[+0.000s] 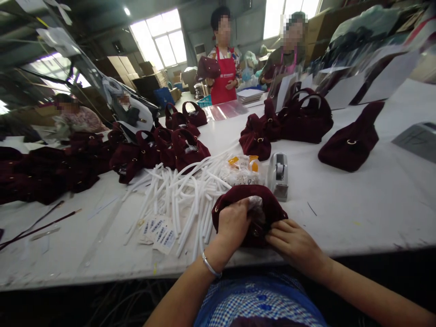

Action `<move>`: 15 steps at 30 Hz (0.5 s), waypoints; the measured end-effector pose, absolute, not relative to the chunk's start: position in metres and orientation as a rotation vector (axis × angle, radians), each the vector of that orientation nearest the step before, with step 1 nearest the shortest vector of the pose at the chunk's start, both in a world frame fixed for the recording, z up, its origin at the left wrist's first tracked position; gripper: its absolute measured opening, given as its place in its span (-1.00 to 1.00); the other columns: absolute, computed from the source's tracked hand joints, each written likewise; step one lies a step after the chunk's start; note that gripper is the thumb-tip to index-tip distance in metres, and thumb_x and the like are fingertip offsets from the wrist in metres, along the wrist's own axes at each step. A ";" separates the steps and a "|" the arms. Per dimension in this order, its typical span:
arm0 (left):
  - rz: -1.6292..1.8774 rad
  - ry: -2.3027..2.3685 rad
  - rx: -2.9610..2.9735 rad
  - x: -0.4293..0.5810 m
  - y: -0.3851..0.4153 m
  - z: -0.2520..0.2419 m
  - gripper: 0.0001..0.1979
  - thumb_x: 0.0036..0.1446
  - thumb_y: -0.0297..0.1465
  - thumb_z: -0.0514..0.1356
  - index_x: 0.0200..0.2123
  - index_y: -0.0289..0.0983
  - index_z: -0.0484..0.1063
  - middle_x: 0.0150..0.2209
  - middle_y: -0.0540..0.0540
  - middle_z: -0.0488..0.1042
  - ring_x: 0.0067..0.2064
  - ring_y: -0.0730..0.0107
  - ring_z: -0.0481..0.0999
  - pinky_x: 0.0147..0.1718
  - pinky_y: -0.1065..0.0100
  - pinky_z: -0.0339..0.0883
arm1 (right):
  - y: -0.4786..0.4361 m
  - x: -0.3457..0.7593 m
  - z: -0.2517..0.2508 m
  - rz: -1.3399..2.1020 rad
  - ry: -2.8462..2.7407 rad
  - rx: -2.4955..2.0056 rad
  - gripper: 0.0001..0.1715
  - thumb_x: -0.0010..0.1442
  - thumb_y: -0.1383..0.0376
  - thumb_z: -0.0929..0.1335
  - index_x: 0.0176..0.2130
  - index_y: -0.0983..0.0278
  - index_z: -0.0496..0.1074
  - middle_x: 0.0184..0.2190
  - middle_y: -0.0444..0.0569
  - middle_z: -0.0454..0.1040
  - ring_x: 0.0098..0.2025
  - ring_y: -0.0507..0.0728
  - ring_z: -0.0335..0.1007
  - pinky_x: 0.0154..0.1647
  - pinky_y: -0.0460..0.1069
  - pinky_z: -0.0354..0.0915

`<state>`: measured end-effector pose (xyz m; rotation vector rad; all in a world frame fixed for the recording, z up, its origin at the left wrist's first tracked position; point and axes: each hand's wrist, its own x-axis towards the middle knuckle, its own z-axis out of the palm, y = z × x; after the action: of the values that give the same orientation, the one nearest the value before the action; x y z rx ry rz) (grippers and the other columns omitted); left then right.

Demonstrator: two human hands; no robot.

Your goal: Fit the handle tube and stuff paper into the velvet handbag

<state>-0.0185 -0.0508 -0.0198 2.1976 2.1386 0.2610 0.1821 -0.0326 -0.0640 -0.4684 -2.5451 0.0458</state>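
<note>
A dark red handbag (250,193) lies at the table's near edge in front of me, its opening towards me. Clear crumpled plastic (256,204) shows inside the opening. My left hand (235,222) is closed on the bag's left side, fingers at the opening beside the plastic. On the right side, my right hand (284,236) grips the bag's edge with bent fingers. Just beyond the bag lie a plastic packet (240,171) with orange marks and a grey tape dispenser (279,175). White tubes (190,195) spread to the left, with barcode tags (160,232) beside them.
More dark red handbags crowd the table's left (44,172) and its far middle (303,118). One bag (350,138) stands alone on the right, near a grey object (417,141). Across the table, a person in a red apron (225,75) holds a bag; another person stands alongside.
</note>
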 end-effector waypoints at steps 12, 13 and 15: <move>-0.022 0.969 2.464 -0.022 -0.021 -0.023 -0.75 0.07 -0.48 0.27 -0.13 -0.34 0.45 -0.12 -0.22 0.54 -0.11 0.16 0.56 -0.17 0.32 0.44 | -0.051 0.190 -0.071 0.104 -2.522 -0.604 -0.67 0.45 0.37 0.17 -0.07 0.31 0.48 -0.24 -0.02 0.55 -0.18 0.19 0.31 -0.20 0.09 0.11; 0.012 1.014 2.455 -0.024 -0.023 -0.024 -0.77 0.11 -0.51 0.21 -0.12 -0.33 0.45 -0.11 -0.21 0.54 -0.11 0.19 0.57 -0.19 0.33 0.44 | -0.053 0.189 -0.069 0.148 -2.548 -0.629 -0.69 0.44 0.38 0.18 -0.08 0.29 0.49 -0.26 -0.03 0.55 -0.18 0.19 0.32 -0.19 0.09 0.10; 0.044 1.114 2.450 -0.025 -0.025 -0.025 -0.76 0.15 -0.58 0.12 -0.13 -0.29 0.48 -0.13 -0.18 0.55 -0.13 0.21 0.57 -0.22 0.33 0.44 | -0.055 0.189 -0.064 0.217 -2.596 -0.656 -0.75 0.38 0.43 0.24 -0.14 0.25 0.50 -0.29 -0.06 0.54 -0.19 0.19 0.32 -0.19 0.10 0.10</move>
<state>-0.0253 -0.0254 -0.0255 2.4498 1.1139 0.0436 0.1891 -0.0554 -0.0635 -0.6556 -2.5957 0.2165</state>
